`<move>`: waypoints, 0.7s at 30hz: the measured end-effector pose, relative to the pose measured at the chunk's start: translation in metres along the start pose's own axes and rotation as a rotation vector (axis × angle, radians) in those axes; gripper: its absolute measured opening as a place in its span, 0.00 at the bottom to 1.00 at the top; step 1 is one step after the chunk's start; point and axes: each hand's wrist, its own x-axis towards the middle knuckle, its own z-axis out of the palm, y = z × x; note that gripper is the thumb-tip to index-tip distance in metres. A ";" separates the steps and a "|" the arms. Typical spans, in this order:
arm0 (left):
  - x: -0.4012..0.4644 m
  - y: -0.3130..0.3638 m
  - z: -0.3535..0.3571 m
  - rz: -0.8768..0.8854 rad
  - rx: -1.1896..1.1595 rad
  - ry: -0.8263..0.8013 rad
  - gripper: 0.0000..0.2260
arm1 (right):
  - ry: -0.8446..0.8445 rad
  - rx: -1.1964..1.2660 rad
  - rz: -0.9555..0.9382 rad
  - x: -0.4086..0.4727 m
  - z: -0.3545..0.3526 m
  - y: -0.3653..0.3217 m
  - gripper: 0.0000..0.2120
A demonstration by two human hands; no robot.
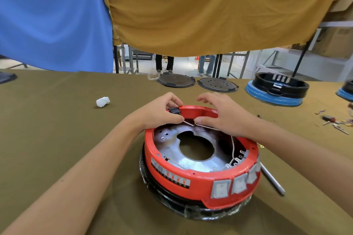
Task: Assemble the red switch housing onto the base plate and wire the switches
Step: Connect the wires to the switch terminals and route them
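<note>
A red switch housing (200,183) is seen near the middle of an olive-covered table (57,120), seated over a silvery base plate (191,139) with a large round hole, the whole resting on a black ring wrapped in clear film (191,210). A black connector (174,110) at the housing's far rim is pinched by the curled fingers of the left hand (162,114), and a thin white wire (188,122) is held at the thumb tip. The same wire, with a small brass terminal (194,120), is pinched by the thumb of the right hand (223,116), whose other fingers are arched above the rim. 4 grey rocker switches (221,189) are set in the housing's front right wall, with marks too small to be read. A label strip (170,175) with red and white print is fixed on the front wall; its writing cannot be made out. A crumpled white wad (103,101) lies to the left. 2 dark round lids (176,80) are placed at the far edge, and a black housing on a blue-wrapped ring (275,89) stands to the right. A grey rod (272,179) lies just beside the red housing.
</note>
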 end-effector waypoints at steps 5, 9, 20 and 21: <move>0.001 0.000 0.001 -0.003 -0.034 0.014 0.13 | -0.172 0.230 -0.154 -0.017 -0.013 -0.055 0.09; 0.002 -0.001 0.002 0.001 -0.018 0.019 0.12 | -0.448 0.221 -0.186 -0.022 0.000 -0.085 0.08; 0.003 -0.002 0.002 0.002 -0.031 0.026 0.13 | -0.434 0.525 0.156 -0.020 0.010 -0.076 0.07; 0.003 -0.002 0.002 0.003 -0.030 0.026 0.13 | -0.447 0.545 0.144 -0.020 0.009 -0.075 0.06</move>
